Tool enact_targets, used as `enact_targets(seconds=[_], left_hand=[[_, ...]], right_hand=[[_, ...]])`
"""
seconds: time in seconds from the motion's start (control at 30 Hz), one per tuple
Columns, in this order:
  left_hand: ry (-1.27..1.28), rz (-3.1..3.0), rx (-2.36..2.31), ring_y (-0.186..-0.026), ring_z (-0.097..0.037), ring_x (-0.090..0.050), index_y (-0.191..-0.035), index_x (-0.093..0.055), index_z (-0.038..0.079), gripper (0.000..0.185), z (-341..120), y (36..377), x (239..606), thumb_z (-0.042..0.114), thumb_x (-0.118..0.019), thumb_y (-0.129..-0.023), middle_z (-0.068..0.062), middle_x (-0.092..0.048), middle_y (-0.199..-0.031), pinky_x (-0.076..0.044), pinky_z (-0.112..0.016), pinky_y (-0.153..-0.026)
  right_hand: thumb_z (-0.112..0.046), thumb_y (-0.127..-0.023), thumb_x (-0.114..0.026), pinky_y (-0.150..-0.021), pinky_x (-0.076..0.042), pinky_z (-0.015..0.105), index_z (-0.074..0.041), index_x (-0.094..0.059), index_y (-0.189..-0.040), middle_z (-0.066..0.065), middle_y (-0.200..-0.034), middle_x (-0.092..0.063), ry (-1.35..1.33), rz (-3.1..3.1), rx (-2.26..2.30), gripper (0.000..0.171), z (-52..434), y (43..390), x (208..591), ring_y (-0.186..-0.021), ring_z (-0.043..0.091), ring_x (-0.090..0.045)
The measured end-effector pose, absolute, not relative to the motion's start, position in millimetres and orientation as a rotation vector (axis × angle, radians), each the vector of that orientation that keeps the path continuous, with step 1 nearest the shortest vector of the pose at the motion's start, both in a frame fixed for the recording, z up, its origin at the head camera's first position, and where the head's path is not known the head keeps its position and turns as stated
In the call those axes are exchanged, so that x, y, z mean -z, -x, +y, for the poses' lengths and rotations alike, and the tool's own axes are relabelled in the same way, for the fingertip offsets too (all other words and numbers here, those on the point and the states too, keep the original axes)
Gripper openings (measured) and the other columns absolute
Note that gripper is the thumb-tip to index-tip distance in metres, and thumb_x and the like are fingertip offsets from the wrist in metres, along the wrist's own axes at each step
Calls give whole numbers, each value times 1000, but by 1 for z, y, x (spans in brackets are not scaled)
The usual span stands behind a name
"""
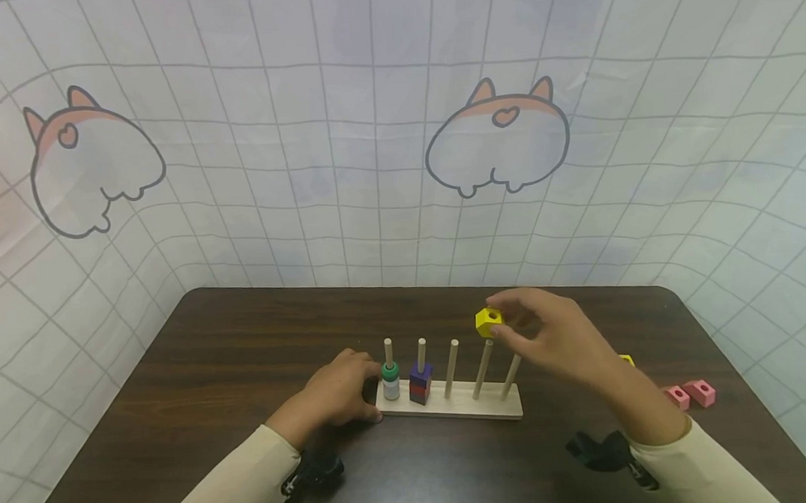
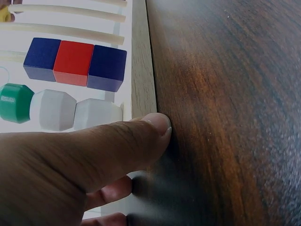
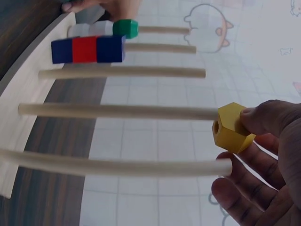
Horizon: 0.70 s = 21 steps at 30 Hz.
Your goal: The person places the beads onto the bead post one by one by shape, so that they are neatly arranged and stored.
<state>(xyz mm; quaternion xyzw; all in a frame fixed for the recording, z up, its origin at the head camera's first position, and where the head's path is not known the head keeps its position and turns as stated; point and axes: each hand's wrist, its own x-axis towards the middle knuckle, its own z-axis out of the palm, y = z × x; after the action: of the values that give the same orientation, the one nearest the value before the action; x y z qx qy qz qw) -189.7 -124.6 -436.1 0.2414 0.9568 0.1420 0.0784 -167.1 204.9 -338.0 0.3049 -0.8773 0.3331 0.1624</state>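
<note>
Over on the left now, the left hand [image 1: 336, 389] has a grip on the end of the pale wooden base [image 1: 464, 410], thumb at the near edge, fingers round the far corner! Right beside it, the first peg carries white beads [image 1: 392, 389] with a green bead [image 1: 391, 371] on top. Next along, blue and red blocks [image 1: 420, 384] stacked on the second peg, blue over red over blue. Then the third peg [image 1: 452, 371], bare wood all the way up

And here's the one to watch: the fourth peg [image 1: 482, 372], long axis upright, and the yellow block [image 1: 485, 324] right at its tip, pinched between thumb and finger of the right hand [image 1: 557, 335]. The right is clearly the nearer hand. The hole runs roughly along the peg, but from the right wrist it sits just to one side of the peg end, towards the fifth peg [image 1: 511, 376]; I'd say it all hangs on that small offset. Touching or not? Can't tell from here!

Far right on the table [image 1: 245, 341], another yellow block [image 1: 627, 359] peeks past the forearm, two pink blocks [image 1: 698, 395] nearer the person
</note>
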Motion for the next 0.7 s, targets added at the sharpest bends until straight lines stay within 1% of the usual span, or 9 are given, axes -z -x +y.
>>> enact_targets(seconds=[0.2, 0.4, 0.7], left_hand=[[-722, 2863, -429, -124, -30, -54, -121, -74, 16, 59, -125, 190, 436, 34, -96, -69, -3, -66, -119, -55, -53, -88], [-713, 2862, -419, -123, -29, -54, -122, -74, 17, 60, -125, 189, 435, 34, -95, -70, -3, -66, -121, -55, -53, -88], [-718, 2865, -422, -124, -30, -54, -121, -74, 17, 58, -125, 188, 434, 34, -96, -69, -4, -65, -122, -54, -54, -88]], right_hand=[[-2, -83, -84, -74, -59, 31, -5, -70, -118, -5, -102, -72, -933, -2468, -966, 38, 195, 166, 339, -84, 8, -67], [-4, -85, -82, -76, -58, 30, -6, -69, -120, -4, -108, -71, -955, -2464, -978, 37, 186, 165, 340, -88, 8, -67], [-7, -86, -82, -76, -58, 30, -7, -69, -120, -5, -106, -71, -923, -2510, -1023, 36, 174, 162, 342, -86, 7, -65]])
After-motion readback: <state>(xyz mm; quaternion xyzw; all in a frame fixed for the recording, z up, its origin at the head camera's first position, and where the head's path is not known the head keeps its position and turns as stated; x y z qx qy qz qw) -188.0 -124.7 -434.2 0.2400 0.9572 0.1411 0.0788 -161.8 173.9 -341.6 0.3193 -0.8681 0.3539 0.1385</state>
